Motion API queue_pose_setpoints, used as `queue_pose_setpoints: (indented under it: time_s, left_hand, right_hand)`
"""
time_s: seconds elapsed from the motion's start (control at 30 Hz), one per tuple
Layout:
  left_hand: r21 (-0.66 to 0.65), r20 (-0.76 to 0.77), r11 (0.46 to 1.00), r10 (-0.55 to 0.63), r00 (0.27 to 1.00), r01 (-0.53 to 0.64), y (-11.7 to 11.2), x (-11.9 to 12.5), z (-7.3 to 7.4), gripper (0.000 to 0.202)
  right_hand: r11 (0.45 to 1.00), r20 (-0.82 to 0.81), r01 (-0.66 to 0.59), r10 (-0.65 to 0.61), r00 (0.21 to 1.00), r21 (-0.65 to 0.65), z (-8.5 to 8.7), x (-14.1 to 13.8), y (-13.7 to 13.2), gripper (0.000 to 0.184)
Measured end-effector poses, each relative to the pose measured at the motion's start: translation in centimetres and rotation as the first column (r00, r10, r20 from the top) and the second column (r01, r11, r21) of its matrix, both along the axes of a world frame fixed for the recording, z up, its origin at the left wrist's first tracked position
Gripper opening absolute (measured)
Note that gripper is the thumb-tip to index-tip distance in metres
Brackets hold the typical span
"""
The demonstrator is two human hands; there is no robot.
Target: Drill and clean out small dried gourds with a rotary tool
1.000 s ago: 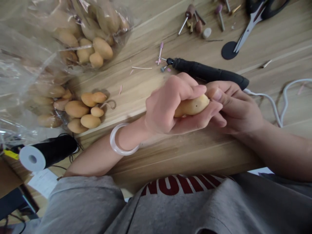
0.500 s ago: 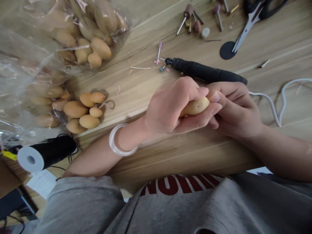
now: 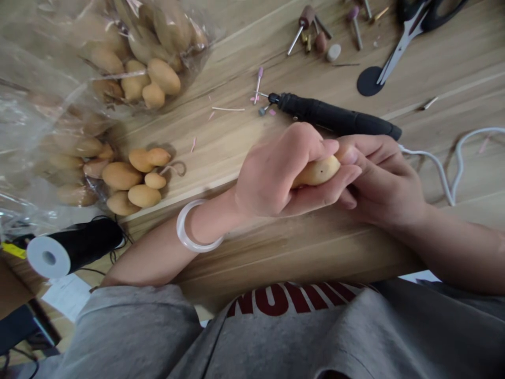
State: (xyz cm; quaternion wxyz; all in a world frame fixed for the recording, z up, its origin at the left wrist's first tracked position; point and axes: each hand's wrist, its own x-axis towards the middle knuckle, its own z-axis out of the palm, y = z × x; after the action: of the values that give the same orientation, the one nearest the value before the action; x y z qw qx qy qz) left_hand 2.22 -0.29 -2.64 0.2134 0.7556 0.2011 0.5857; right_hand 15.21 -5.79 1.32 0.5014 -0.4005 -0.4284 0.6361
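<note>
My left hand, wearing a translucent white bangle, curls around an oval tan nut with a small dark hole in it. My right hand meets it from the right, its thumb pressing the nut's tip. The nut's left end is hidden in my left palm. Just beyond both hands, a black rotary tool lies on the wooden table, its small grey bit pointing left.
Clear plastic bags hold more tan nuts, and several loose ones lie at the left. Several grinding bits, scissors, a white cord and a black spool surround the work area.
My left hand now covers more of the nut, whose visible part is shorter. Both hands and the nut hold nearly the same place, while the whole view shifts slightly.
</note>
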Motion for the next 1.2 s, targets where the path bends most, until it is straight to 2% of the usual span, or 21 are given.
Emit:
queue_pose_setpoints:
  time_s: [0.1,0.17,0.23,0.33,0.43,0.6,0.73,0.83,0.93,1.0,1.1,1.2]
  left_hand:
    - [0.03,-0.043,0.999,0.014,0.999,-0.013,0.1,-0.1,0.0,0.019]
    - [0.034,-0.044,0.999,0.019,0.999,-0.017,0.2,-0.1,-0.2,0.019]
    - [0.049,-0.017,0.999,-0.004,1.0,0.005,0.4,-0.1,-0.3,0.02]
    - [0.107,0.059,0.994,-0.007,0.998,0.0,0.4,0.2,-0.5,0.019]
    - [0.06,0.077,0.998,0.024,0.997,-0.028,-0.1,0.4,-0.4,0.016]
    - [0.016,0.044,0.999,-0.032,0.999,0.031,-0.2,0.1,-0.1,0.016]
    - [0.075,0.022,0.994,-0.084,0.996,0.082,0.6,-0.3,-0.3,0.015]
    - [0.095,-0.026,0.994,-0.045,0.999,0.047,0.6,-0.5,-0.2,0.015]
    - [0.006,-0.096,1.0,-0.023,0.995,0.023,0.1,-0.6,0.3,0.019]
    - [-0.043,-0.067,0.998,-0.044,0.997,0.041,-0.2,-0.6,0.6,0.022]
    - [-0.069,-0.04,0.996,-0.066,0.997,0.063,-0.4,-0.7,0.8,0.019]
    - [-0.039,-0.077,0.999,-0.039,0.996,0.036,-0.3,-0.8,1.0,0.018]
  right_hand:
    - [0.993,0.133,0.104,-0.109,0.985,0.048,0.4,0.2,-0.2,0.039]
    - [0.995,0.147,0.1,-0.102,0.984,0.022,0.4,0.3,-0.2,0.038]
    - [0.999,0.057,0.031,-0.03,0.998,-0.014,0.2,0.3,0.0,0.04]
    - [0.997,-0.138,-0.081,0.081,0.987,0.0,-0.2,0.1,0.4,0.043]
    - [0.99,-0.229,-0.142,0.143,0.963,0.021,-0.4,0.0,0.7,0.042]
    - [0.99,-0.125,-0.133,0.126,0.984,-0.052,-0.2,0.4,0.7,0.043]
    - [0.996,-0.093,-0.084,0.084,0.992,0.002,-0.6,0.7,0.6,0.041]
    - [0.993,-0.119,-0.108,0.112,0.987,0.037,-0.9,0.7,0.6,0.039]
    - [0.986,-0.173,-0.145,0.157,0.972,0.076,-1.0,0.5,0.6,0.038]
    - [0.984,-0.194,-0.158,0.171,0.966,0.079,-1.0,0.4,0.6,0.038]
    - [0.985,-0.183,-0.149,0.162,0.97,0.081,-1.0,0.4,0.5,0.037]
    - [0.99,-0.115,-0.1,0.111,0.987,0.095,-1.0,0.6,0.3,0.035]
